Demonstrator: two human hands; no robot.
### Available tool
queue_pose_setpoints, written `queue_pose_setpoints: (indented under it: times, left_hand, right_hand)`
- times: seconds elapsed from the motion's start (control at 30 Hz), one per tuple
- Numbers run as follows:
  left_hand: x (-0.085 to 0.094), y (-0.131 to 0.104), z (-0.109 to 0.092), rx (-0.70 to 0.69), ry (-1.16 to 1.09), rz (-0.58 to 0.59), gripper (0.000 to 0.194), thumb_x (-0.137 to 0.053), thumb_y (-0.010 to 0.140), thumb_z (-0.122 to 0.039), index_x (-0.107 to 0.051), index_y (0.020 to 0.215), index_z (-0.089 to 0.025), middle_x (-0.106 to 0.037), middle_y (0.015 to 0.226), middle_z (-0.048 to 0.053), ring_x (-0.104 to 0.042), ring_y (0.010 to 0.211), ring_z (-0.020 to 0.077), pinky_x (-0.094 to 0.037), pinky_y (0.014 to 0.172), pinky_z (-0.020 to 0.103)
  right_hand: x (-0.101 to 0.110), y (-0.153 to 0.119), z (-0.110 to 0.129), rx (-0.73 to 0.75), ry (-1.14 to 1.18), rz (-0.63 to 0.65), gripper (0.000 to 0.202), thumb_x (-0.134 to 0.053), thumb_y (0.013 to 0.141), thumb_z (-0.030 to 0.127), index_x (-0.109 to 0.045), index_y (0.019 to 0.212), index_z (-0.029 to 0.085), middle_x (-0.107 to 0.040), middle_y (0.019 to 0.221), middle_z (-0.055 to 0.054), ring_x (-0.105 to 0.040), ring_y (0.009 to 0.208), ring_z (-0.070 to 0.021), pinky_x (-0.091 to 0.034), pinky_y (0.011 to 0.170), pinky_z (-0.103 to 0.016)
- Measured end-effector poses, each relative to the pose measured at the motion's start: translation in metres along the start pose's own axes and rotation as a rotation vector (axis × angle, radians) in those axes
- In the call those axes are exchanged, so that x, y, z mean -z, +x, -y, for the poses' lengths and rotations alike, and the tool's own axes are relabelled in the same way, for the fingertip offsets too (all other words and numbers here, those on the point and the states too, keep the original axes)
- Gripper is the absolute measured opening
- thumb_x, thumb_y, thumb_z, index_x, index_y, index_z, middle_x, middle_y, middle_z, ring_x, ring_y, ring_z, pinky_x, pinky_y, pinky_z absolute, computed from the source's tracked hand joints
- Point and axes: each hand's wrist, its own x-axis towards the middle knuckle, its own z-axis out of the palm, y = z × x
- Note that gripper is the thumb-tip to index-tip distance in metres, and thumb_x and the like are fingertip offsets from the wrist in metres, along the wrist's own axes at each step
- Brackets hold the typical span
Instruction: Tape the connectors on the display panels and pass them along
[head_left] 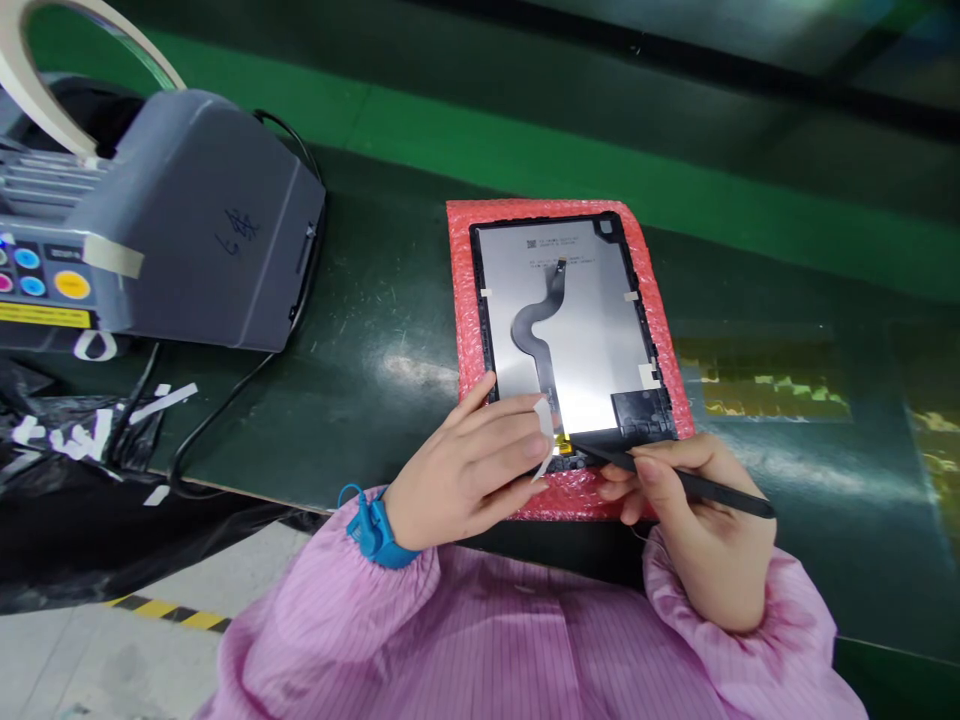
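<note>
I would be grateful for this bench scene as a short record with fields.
left hand: over the panel's lower left edge, a white strip at its fingers
right hand: holds a black pen-like tool, tip near the yellow patch
panel: silver back, dark curved ribbon on it
under panel: pink bubble wrap
far left: grey machine

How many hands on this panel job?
2. Left hand: over the panel's lower left, white strip at its fingertips. Right hand: at the lower right, holding a slim black tool. None look hidden.
</note>
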Motion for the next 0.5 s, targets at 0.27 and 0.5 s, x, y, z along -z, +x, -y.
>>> queue_pose_setpoints:
  times: [0.27,0.5]
  left_hand:
    - [0.001,0.000,-0.001,-0.053,0.043,0.044,0.065,-0.062,0.098,-0.008,-0.038,0.155,-0.030,-0.077,0.118,0.003,-0.051,0.147,0.0298,-0.029,0.127,0.068]
    - [0.014,0.010,-0.029,0.067,-0.047,-0.100,0.047,-0.058,0.097,-0.012,-0.054,0.141,-0.028,-0.067,0.110,0.005,-0.061,0.117,0.0256,-0.053,0.108,0.050]
  right_hand:
    - [-0.001,0.001,-0.001,-0.025,-0.011,-0.013,0.011,-0.075,0.096,0.029,-0.069,0.092,0.021,-0.080,0.079,-0.003,-0.075,0.059,-0.0166,-0.060,0.049,-0.025]
    - [0.020,0.000,0.019,0.120,0.059,-0.162,0.023,-0.063,0.100,0.054,-0.068,0.106,0.032,-0.081,0.086,-0.004,-0.078,0.073,-0.0253,-0.057,0.052,-0.036]
